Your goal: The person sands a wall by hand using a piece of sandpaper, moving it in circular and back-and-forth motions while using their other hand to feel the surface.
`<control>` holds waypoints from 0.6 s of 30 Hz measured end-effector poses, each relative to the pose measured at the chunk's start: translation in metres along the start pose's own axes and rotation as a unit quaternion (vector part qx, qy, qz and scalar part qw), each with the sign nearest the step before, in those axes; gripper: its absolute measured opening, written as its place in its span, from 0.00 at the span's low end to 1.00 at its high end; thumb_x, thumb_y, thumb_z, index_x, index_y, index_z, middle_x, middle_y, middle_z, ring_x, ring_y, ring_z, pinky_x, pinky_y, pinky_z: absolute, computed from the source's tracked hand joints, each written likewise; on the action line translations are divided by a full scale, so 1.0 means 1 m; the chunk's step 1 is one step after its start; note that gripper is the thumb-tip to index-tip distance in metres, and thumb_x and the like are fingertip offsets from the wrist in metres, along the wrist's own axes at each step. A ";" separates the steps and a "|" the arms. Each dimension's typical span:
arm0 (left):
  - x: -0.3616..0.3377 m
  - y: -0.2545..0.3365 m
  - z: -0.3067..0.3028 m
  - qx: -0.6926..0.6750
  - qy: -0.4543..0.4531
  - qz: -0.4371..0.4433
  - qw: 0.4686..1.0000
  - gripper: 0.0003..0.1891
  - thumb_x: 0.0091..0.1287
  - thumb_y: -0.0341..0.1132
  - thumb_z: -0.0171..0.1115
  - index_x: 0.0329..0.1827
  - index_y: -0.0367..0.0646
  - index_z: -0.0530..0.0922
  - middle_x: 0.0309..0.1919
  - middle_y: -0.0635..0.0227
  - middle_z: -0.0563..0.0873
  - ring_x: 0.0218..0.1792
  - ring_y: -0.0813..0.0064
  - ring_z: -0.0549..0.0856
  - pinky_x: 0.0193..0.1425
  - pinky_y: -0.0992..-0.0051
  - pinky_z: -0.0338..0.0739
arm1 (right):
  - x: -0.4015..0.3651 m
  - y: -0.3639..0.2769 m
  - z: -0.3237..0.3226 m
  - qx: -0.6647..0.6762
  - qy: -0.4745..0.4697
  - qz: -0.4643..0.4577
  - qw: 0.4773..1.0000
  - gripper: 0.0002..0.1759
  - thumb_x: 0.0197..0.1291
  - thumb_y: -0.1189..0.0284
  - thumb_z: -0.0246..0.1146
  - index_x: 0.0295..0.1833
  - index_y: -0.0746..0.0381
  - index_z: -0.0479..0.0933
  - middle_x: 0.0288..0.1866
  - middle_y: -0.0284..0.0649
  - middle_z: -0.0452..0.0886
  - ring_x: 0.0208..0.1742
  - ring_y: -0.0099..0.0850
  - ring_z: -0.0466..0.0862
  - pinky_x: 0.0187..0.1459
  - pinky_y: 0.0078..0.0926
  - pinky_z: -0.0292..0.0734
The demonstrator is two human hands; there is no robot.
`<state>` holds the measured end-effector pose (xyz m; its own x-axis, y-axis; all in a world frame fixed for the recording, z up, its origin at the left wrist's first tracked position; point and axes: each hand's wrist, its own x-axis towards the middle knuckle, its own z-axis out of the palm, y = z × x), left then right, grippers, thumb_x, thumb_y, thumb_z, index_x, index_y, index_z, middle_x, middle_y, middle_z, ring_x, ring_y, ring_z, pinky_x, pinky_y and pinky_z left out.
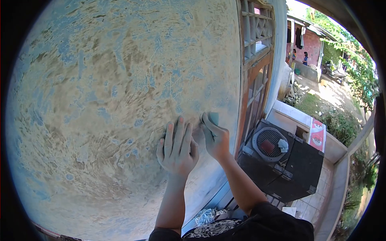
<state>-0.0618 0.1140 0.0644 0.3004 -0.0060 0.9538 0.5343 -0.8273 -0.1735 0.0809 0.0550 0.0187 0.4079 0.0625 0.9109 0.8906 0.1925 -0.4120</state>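
A large wall point(100, 100) with patchy blue and beige paint fills the left and middle of the head view. My left hand point(177, 148) lies against it with fingers spread, coated in pale dust and holding nothing. Just to its right, near the wall's right edge, my right hand point(216, 138) is bent round a small grey-green sheet or pad point(214, 117), pressed to the wall. Only the upper corner of that sheet shows; the fingers hide the rest. Pale dust covers the right fingers too.
A wooden window frame point(251, 76) adjoins the wall on the right. Below it stands a black speaker box point(301, 168) with a cloth point(283, 145) on its grille. A low ledge point(291, 114) borders the porch. Two people are visible far off by a pink building point(311, 44).
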 end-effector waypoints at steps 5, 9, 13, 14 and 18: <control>-0.003 -0.001 -0.002 0.012 -0.011 0.002 1.000 0.19 0.71 0.37 0.62 0.63 0.60 0.90 0.72 0.78 0.86 0.78 0.70 0.78 0.84 0.66 0.56 | 0.086 -0.016 -0.009 -0.025 -0.006 0.057 0.998 0.22 0.72 0.75 0.69 0.69 0.64 0.84 0.43 0.60 0.89 0.23 0.42 0.84 0.32 0.27 0.78; -0.002 0.006 0.006 0.060 0.004 -0.031 0.998 0.20 0.72 0.38 0.62 0.66 0.62 0.89 0.76 0.73 0.83 0.80 0.65 0.75 0.86 0.63 0.54 | 0.086 -0.015 -0.003 0.019 0.020 0.067 0.997 0.21 0.72 0.75 0.69 0.69 0.63 0.84 0.45 0.60 0.89 0.28 0.44 0.88 0.35 0.27 0.80; -0.002 0.013 0.017 0.114 0.039 -0.075 0.990 0.22 0.74 0.42 0.61 0.70 0.65 0.87 0.80 0.67 0.79 0.84 0.57 0.69 0.89 0.57 0.46 | 0.029 0.006 0.000 0.027 0.019 -0.008 0.999 0.21 0.71 0.76 0.70 0.68 0.62 0.85 0.45 0.61 0.89 0.35 0.48 0.92 0.37 0.29 0.81; -0.002 0.014 0.019 0.124 0.036 -0.077 0.989 0.23 0.74 0.43 0.60 0.71 0.65 0.87 0.80 0.66 0.78 0.85 0.55 0.67 0.89 0.56 0.44 | 0.026 0.016 -0.003 0.042 -0.006 -0.016 0.999 0.21 0.71 0.76 0.70 0.68 0.62 0.85 0.45 0.61 0.89 0.37 0.50 0.92 0.37 0.29 0.82; -0.004 0.014 0.022 0.153 0.027 -0.084 0.984 0.23 0.74 0.44 0.59 0.72 0.65 0.86 0.80 0.65 0.78 0.86 0.54 0.66 0.90 0.55 0.43 | 0.073 0.034 -0.012 0.066 -0.040 -0.030 0.997 0.22 0.70 0.75 0.72 0.68 0.60 0.86 0.43 0.59 0.89 0.39 0.52 0.92 0.37 0.31 0.83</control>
<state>-0.0381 0.1146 0.0523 0.1495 0.0800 0.9855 0.7888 -0.6106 -0.0701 0.1436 0.0544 0.0707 0.3328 0.1244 0.9347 0.8765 0.3248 -0.3553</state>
